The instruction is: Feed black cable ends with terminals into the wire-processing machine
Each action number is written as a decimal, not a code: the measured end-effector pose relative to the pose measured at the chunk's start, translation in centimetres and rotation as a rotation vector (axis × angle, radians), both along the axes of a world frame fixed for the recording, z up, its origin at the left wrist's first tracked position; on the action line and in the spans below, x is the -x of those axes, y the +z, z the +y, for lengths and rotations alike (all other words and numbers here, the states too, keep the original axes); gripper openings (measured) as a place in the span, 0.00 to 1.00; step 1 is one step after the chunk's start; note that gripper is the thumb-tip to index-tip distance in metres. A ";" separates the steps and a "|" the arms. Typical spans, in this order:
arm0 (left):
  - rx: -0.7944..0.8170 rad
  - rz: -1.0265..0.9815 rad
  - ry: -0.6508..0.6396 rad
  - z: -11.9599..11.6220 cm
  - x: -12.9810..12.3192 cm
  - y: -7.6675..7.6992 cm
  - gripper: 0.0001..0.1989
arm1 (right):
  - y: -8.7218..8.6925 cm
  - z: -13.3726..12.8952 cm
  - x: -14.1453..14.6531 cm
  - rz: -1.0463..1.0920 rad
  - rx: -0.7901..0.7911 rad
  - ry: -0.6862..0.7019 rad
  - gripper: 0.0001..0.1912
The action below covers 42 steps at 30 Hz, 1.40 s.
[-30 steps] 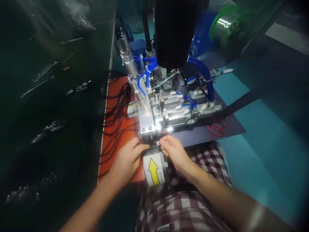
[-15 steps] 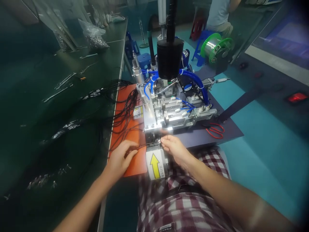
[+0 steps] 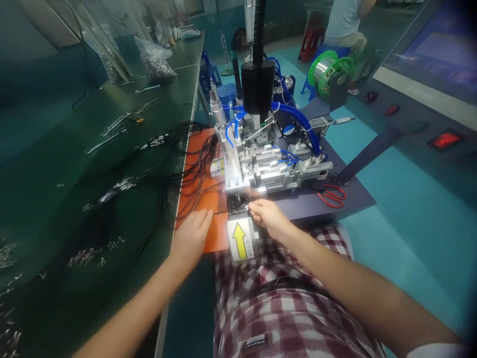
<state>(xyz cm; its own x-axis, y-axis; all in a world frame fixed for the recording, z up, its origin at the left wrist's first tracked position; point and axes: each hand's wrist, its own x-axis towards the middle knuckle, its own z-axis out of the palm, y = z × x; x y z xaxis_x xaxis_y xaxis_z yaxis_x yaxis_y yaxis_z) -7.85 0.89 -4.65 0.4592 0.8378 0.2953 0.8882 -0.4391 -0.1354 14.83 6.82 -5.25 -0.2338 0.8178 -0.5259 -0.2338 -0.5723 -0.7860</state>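
Note:
A thin black cable (image 3: 223, 212) runs between my two hands, across the front of the metal machine (image 3: 272, 166). My left hand (image 3: 192, 233) lies over the orange mat (image 3: 218, 238), its fingers pressed together on the cable. At the cable's small metal end, my right hand (image 3: 263, 214) is closed in a pinch beside the dark feed track (image 3: 238, 214). Just below the track is a white plate with a yellow arrow (image 3: 240, 241). More black cables (image 3: 197, 174) lie in a bundle on the mat, left of the machine.
On the dark green table (image 3: 156, 112) at left are cable bundles with metal ends (image 3: 122, 185) and a bag of small parts (image 3: 154, 62). Red-handled scissors (image 3: 331, 196) lie right of the machine. A green wire spool (image 3: 330, 72) and a seated person (image 3: 343, 25) are behind.
The view has shifted a little. My left hand's fingers have drawn together along the cable, where the thumb and fingers were more spread. My right hand keeps its pinch near the track.

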 end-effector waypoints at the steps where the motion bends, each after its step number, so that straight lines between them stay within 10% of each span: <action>1: -0.014 -0.007 0.008 -0.2 0.1 -0.2 0.23 | -0.1 0.1 -0.1 0.005 0.008 0.012 0.13; 16: 0.161 -0.195 0.045 0.6 0.2 -0.5 0.15 | -6.0 -10.1 -12.0 -0.226 0.035 0.044 0.19; 30: 0.066 -0.258 -0.044 0.3 0.9 -0.7 0.15 | -7.8 -11.3 -12.3 -0.306 0.068 0.060 0.17; 42: 0.077 -0.309 -0.005 6.5 1.1 0.2 0.16 | -8.7 -12.2 -11.1 -0.311 0.087 0.113 0.21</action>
<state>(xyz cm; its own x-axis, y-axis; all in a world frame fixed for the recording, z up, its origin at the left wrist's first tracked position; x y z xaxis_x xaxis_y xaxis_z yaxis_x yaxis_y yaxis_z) -8.98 7.43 -4.47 0.3615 0.8614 0.3568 0.8801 -0.4416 0.1745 25.90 -5.36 -13.91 -0.1376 0.7450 -0.6527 0.0782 -0.6488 -0.7570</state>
